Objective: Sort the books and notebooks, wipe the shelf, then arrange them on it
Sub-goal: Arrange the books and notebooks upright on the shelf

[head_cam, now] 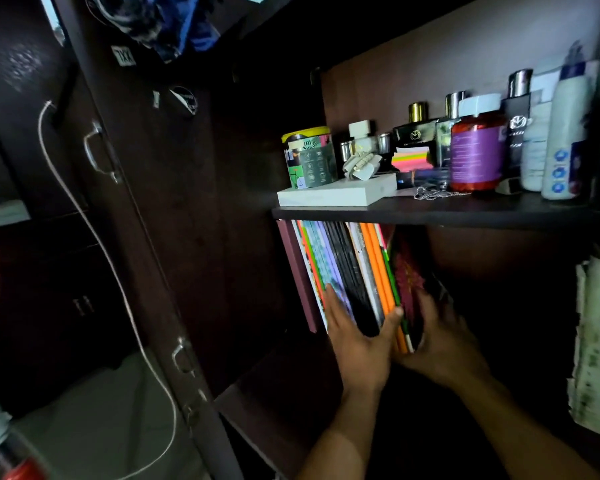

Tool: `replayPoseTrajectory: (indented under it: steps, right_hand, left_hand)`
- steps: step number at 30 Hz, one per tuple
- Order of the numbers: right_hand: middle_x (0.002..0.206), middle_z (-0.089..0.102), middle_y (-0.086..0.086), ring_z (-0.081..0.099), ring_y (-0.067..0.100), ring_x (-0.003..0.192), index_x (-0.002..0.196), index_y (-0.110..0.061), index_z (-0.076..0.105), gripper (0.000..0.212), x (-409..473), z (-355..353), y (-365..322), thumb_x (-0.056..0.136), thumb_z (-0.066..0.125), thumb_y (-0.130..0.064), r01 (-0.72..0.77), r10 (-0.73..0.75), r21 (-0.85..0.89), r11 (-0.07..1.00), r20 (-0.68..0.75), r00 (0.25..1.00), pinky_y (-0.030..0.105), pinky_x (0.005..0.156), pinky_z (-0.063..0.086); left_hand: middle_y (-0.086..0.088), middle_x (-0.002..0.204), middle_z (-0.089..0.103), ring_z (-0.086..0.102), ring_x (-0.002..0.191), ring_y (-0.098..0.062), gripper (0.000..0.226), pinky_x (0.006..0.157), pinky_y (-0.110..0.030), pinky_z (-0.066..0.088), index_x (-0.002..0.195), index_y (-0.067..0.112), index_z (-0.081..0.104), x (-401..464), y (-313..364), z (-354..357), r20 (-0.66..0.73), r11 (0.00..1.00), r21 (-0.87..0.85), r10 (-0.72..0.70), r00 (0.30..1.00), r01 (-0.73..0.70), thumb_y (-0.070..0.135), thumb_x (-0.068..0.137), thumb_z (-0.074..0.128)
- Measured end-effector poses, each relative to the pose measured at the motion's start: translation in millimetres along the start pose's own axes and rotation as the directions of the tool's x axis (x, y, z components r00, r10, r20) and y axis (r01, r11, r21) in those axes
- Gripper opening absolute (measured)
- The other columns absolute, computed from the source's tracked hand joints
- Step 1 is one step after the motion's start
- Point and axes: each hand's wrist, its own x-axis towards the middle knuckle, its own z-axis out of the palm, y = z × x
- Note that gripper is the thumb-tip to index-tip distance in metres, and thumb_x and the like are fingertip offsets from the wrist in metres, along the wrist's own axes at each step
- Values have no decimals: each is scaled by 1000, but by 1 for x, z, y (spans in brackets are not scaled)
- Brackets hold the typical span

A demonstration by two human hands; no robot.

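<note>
The left hand and right hand clamp the row of books between them, under the shelf above both.

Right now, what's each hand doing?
Left hand: grips the upright row of books, thumb around it.
Right hand: holds the dark red book.

books upright under upper shelf, bottles on it
</note>
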Motion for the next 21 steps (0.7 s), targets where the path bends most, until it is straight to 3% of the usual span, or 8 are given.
replayPoseTrajectory:
  steps: [3,5,8,11,13,15,18,21]
  right_hand:
    - [153,38,24,48,42,133,160,-24,6,134,-2,6,-13,60,90,-52,-24,22,102,994,23,999,43,99,47]
    - [159,30,25,39,39,142,161,-18,-2,135,-1,10,-19,66,92,-40,-64,54,138,988,78,996,39,108,40]
    - [167,9,22,22,36,151,158,-24,-22,137,1,14,-15,75,86,-34,-38,8,164,986,177,984,37,119,28]
    - [170,5,11,23,30,152,152,-39,-29,127,6,9,0,80,75,-33,4,-47,184,983,232,972,38,120,31]
    - [170,2,7,17,26,155,153,-38,-28,123,6,6,2,85,74,-30,32,-77,183,983,245,967,35,122,25]
    - [170,2,8,10,26,156,154,-33,-27,119,6,8,-1,89,72,-29,58,-93,143,988,252,963,35,124,17]
    - [170,-2,6,-2,27,156,157,-27,-23,111,2,11,-1,94,68,-33,56,-86,118,991,269,959,40,126,3]
    - [171,-3,2,1,31,156,157,-34,-23,113,6,16,5,92,70,-37,69,-112,169,983,259,959,45,126,12]
  left_hand:
    - [17,167,6,5,152,4,121,123,-18,9,162,28,10,5,2,-6,4,982,-122,-144,990,143,91,70,56]
    - [11,166,6,4,152,0,92,114,-6,5,162,20,11,15,0,-14,-43,972,-90,-222,974,218,64,94,55]
    - [-7,168,18,18,155,-19,64,124,-24,14,161,12,18,45,-27,-42,-16,973,136,-186,982,187,30,107,48]
    - [-12,156,40,45,139,-29,65,108,-24,36,160,14,27,56,-43,-50,-23,937,330,-115,993,117,7,100,50]
    - [-9,146,44,56,121,-29,74,85,-24,42,161,21,25,56,-42,-46,-43,909,402,-98,994,107,7,95,56]
    - [-3,140,44,60,108,-28,79,73,-29,43,161,29,25,60,-41,-49,-73,878,462,-103,992,125,9,92,59]
    - [5,139,44,66,96,-30,69,66,-37,49,154,31,35,67,-39,-60,-90,808,581,-56,994,98,8,91,54]
    - [6,137,41,68,90,-35,61,66,-45,54,147,31,34,66,-29,-60,-115,795,601,-8,993,76,10,92,51]
